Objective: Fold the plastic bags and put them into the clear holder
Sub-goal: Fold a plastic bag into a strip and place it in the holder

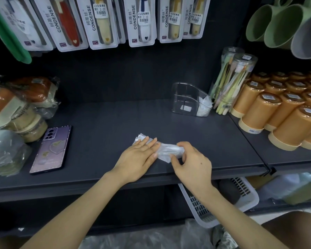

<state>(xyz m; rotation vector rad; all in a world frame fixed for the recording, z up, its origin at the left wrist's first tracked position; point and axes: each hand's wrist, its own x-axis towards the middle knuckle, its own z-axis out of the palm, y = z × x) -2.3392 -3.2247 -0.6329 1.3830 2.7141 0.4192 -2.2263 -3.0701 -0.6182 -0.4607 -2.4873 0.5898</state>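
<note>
A thin clear plastic bag [166, 151] lies folded into a narrow strip on the dark shelf [106, 123]. My left hand [139, 156] presses flat on its left part with straight fingers. My right hand [190, 159] pinches the bag's right end between thumb and curled fingers, with that end lifted and rolled over. The clear holder [187, 99] stands at the back right of the shelf. Folded white bags [204, 107] sit in its right compartment; the left compartment holds only a small label.
A purple phone [51, 149] lies at the left. Wrapped goods and a stack of plastic bags [5, 153] crowd the far left. Orange cups [280, 112] and toothbrush tubes [230, 81] stand at the right. Packaged toothbrushes hang above. A white basket [219, 200] sits below the shelf.
</note>
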